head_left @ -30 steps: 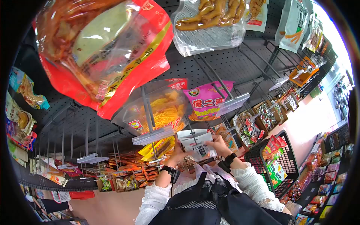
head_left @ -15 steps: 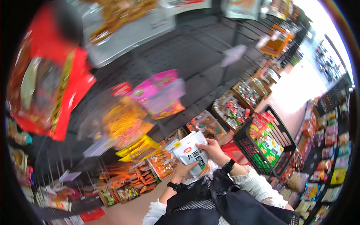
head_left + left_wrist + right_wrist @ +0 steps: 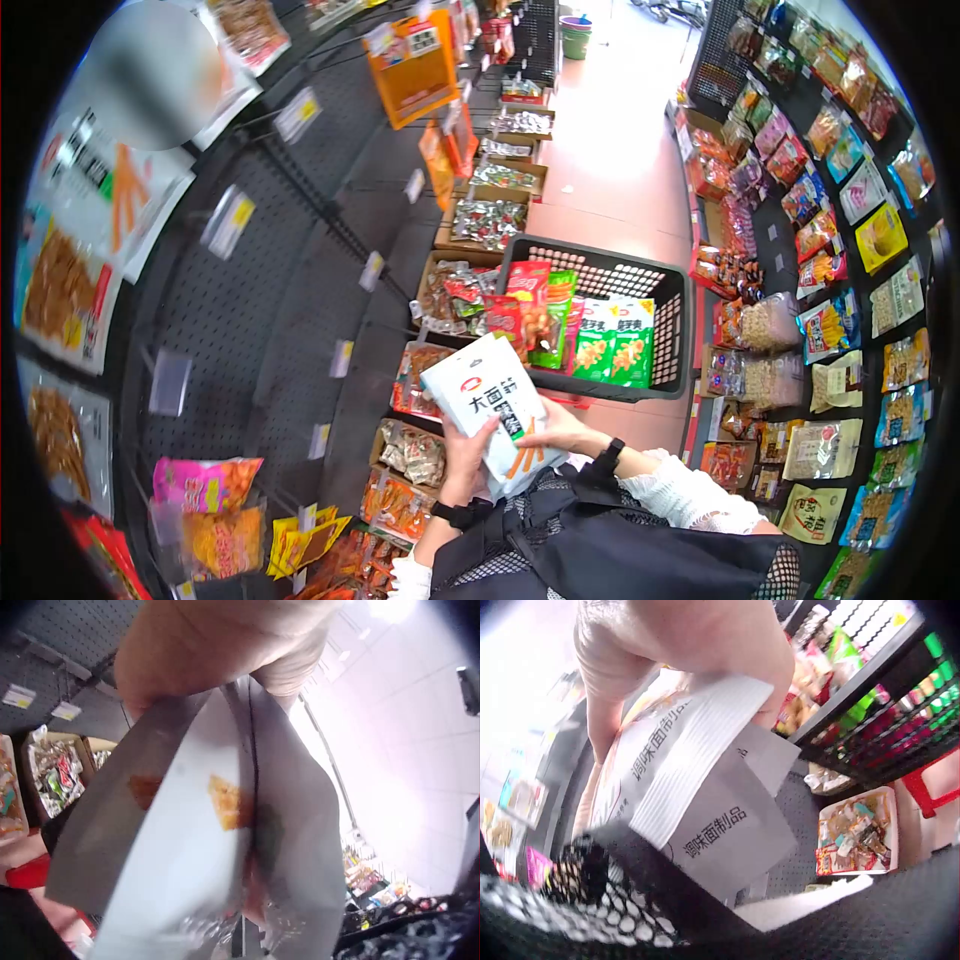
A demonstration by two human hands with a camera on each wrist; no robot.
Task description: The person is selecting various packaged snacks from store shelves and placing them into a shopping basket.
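Note:
Two hands hold white snack bags (image 3: 490, 395) with dark lettering and orange sticks printed on them, in front of the body. The left hand (image 3: 466, 456) grips the lower left side, its thumb on the front. On the right side, the right hand (image 3: 560, 428) pinches the bag near the orange print. In the left wrist view the left hand (image 3: 225, 652) grips white packaging (image 3: 187, 847) from above. Two bag ends (image 3: 735, 825) show below the right hand (image 3: 682, 645) in the right wrist view.
A black basket (image 3: 678, 335) with red and green snack bags stands just beyond the hands. Boxes of small packets (image 3: 490, 222) line the left shelf's foot; hanging bags (image 3: 830, 450) fill the right rack. A pink floor aisle (image 3: 610, 150) runs between.
The view has swung right, from the pegboard shelf toward the aisle and basket. The held white packaging has come away from the hooks and now lies face up in both hands, nearer the basket.

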